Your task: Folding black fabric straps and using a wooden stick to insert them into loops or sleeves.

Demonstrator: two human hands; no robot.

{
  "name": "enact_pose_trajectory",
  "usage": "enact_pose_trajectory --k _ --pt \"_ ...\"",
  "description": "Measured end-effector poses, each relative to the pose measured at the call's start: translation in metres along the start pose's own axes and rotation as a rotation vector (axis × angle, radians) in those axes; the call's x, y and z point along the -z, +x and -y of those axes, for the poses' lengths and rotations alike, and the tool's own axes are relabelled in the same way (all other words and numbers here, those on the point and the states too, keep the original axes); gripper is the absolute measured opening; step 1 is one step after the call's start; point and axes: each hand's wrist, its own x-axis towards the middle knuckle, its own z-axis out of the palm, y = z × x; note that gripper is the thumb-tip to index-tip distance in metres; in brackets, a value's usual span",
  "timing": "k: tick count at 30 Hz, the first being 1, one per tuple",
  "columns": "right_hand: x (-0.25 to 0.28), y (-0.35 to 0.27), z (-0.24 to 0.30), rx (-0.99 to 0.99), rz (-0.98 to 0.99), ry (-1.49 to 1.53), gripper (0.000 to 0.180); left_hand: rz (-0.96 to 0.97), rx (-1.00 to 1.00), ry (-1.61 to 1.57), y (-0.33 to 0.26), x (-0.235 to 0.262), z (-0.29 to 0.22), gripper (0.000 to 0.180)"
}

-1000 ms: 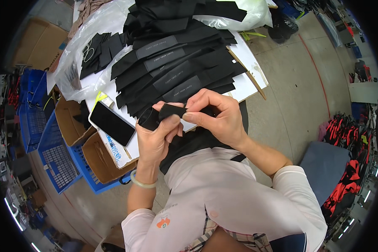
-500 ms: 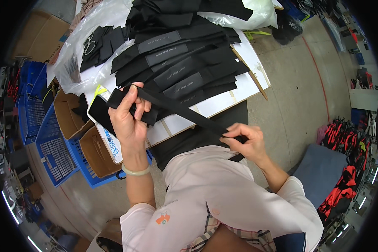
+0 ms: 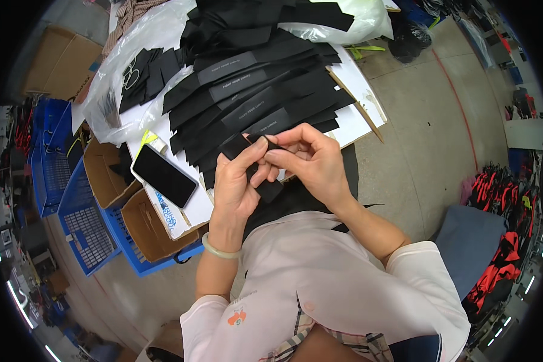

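My left hand [image 3: 238,178] is closed on a black fabric strip [image 3: 271,190], whose folded end hangs below the fingers. Pinched against it from the right, my right hand [image 3: 314,161] has thumb and forefinger on the strip, close to the left thumb. Fingers hide most of the strip between the hands. Just beyond them, a fanned pile of black fabric bands [image 3: 187,130], several with dark grey printed patches, covers much of the white tabletop [image 3: 196,215]. To the left of my left hand lies a black-screened phone [image 3: 165,175].
Clear plastic bags [image 3: 99,114] flank the pile. Smaller black pieces [image 3: 157,72] with a pale cord lie at the table's far left. Blue crates [image 3: 90,241] and open cardboard boxes [image 3: 145,226] stand left of the table. A wooden strip [image 3: 363,111] runs along its right edge.
My right hand has moved left and up to meet the left, which shifted right. The strip, stretched out between them before, is now gathered at the fingers. The phone is now fully uncovered.
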Motion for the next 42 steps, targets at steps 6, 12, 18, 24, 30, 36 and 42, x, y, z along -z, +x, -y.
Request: enact_pose_trajectory --k 6,12,18,24,30,36,42 --pt "0.012 -0.014 0.022 0.113 -0.049 -0.427 0.009 -0.105 0.146 -0.717 0.017 0.029 -0.009 0.017" --pt "0.008 -0.015 0.022 0.391 0.005 -0.685 0.012 -0.274 0.087 -0.743 0.021 0.036 -0.006 0.021" --pt "0.005 -0.010 0.020 0.517 0.034 -0.879 0.014 -0.310 -0.048 -0.589 0.020 0.028 -0.004 0.017" --pt "0.002 -0.009 0.020 0.533 0.079 -0.962 0.016 -0.299 -0.117 -0.493 0.021 0.034 0.002 0.013" --pt "-0.003 -0.009 0.014 0.451 0.133 -0.875 0.014 -0.339 -0.189 -0.408 0.020 0.024 0.000 0.014" --pt "0.003 -0.001 0.007 0.156 0.180 -0.516 0.013 -0.320 -0.208 -0.347 0.020 0.025 -0.006 0.016" --pt "-0.002 0.005 0.001 -0.282 0.142 -0.117 0.011 -0.213 -0.235 -0.382 0.022 0.019 -0.004 0.018"
